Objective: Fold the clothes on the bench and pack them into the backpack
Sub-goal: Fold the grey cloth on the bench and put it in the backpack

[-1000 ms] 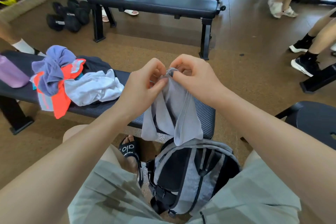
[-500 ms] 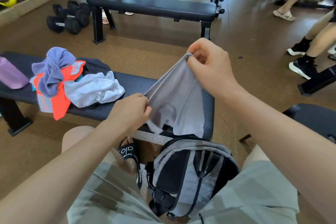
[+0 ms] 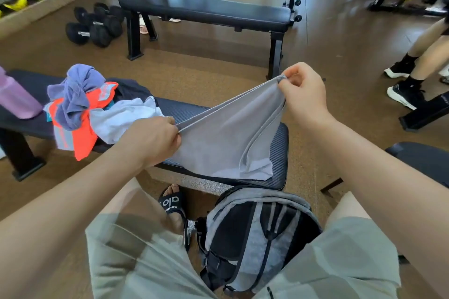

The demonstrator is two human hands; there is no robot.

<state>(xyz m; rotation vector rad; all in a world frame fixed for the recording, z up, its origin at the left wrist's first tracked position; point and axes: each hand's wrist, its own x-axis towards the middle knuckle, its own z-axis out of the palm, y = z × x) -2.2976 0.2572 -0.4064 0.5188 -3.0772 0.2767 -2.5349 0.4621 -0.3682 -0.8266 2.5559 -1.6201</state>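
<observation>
While both hands [image 3: 226, 119] stretch a grey garment [image 3: 226, 138], a sandal [image 3: 173, 202] reads "alo".

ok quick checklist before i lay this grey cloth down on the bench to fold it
1. Left hand grip on the grey cloth: ok, it pinches one end of the top edge.
2. Right hand grip: ok, it pinches the other end, held higher.
3. Top edge taut: ok, it runs straight between the hands.
4. Cloth smooth: not ok, a fold hangs loose down its right side.
5. Space on the bench: ok, the right end under the cloth is bare; the clothes pile sits to the left.
6. Backpack open: cannot tell, only its strap side shows.
</observation>
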